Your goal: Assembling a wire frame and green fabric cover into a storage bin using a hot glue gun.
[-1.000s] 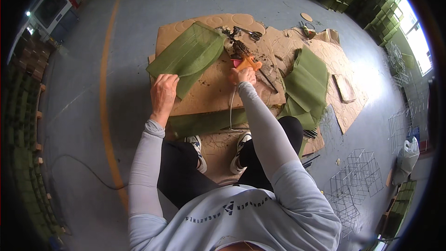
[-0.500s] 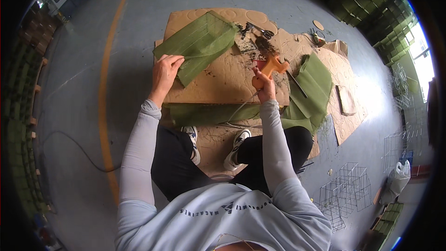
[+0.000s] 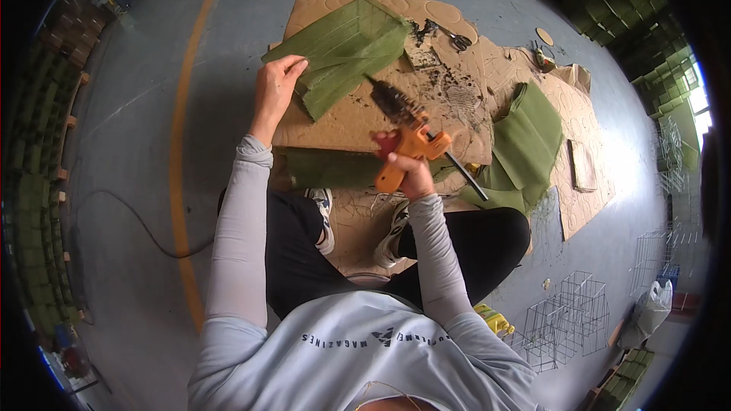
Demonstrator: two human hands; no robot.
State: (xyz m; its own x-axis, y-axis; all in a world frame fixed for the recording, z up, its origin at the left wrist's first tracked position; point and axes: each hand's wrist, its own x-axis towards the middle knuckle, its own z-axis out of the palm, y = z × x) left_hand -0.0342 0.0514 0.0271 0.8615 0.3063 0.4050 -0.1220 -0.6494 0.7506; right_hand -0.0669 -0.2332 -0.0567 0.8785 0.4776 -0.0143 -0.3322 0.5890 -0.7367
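Note:
A folded green fabric piece (image 3: 346, 49) lies at an angle over the cardboard-covered work surface (image 3: 320, 135). At its near left edge, my left hand (image 3: 278, 84) pinches the cloth between thumb and fingers. My right hand (image 3: 415, 176) is wrapped round an orange hot glue gun (image 3: 411, 144). A long black glue stick (image 3: 466, 175) pokes out of the gun's rear. Its dark, crusted nozzle is tilted up and to the left, near the fabric's right edge; whether it touches cannot be made out.
Scissors (image 3: 459, 42) and dark glue scraps lie at the far right of the cardboard. More green fabric (image 3: 529, 137) is piled to the right. Wire frames (image 3: 582, 304) and a yellow container (image 3: 495, 320) stand on the floor at lower right. A cable (image 3: 145, 224) runs along the left.
The glue gun has come toward me and left, its nozzle now turned toward the fabric. My left hand still pinches the fabric edge. The whole view has shifted slightly.

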